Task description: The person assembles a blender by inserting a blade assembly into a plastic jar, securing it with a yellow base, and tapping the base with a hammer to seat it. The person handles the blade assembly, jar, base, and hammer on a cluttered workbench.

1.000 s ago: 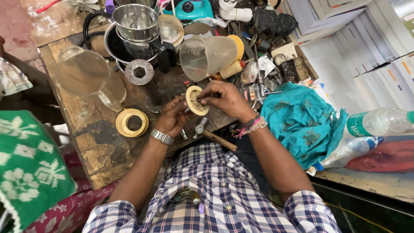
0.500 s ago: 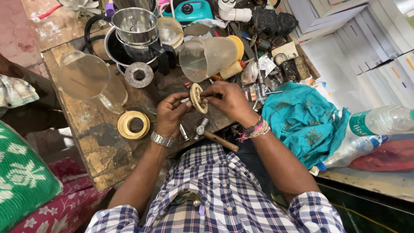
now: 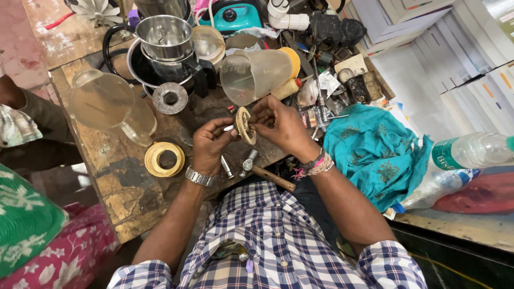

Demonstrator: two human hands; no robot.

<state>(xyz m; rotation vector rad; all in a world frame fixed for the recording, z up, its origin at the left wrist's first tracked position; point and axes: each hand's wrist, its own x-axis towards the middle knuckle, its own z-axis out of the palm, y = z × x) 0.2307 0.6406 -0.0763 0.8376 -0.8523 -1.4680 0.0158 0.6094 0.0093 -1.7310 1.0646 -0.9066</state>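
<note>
far left on the scarred wooden workbench [image 3: 123,187] lies a clear plastic jug [image 3: 110,109] on its side, and near it a flat yellow plastic ring [image 3: 164,159]. behind them stands a steel mixer jar [image 3: 166,40] with a grey metal disc [image 3: 170,98] just in front. your left hand [image 3: 211,144], steel watch on the wrist, has its fingers curled narrow around a thin pale pin-like piece, tip touching the part. between both hands, lifted above the bench edge, is the small round cream-yellow slotted disc [image 3: 245,126], held nearly edge-on and tilted. your right hand [image 3: 281,128] pinches its rim, fingers closed on it. keep that rim grip firm, steady the disc, work the tip in square so it does not slip toward your fingers. below lies a small wooden-handled hammer [image 3: 262,170]. right of that sits a crumpled teal cloth [image 3: 377,152], then a clear plastic bottle [image 3: 471,152] on its side.
</note>
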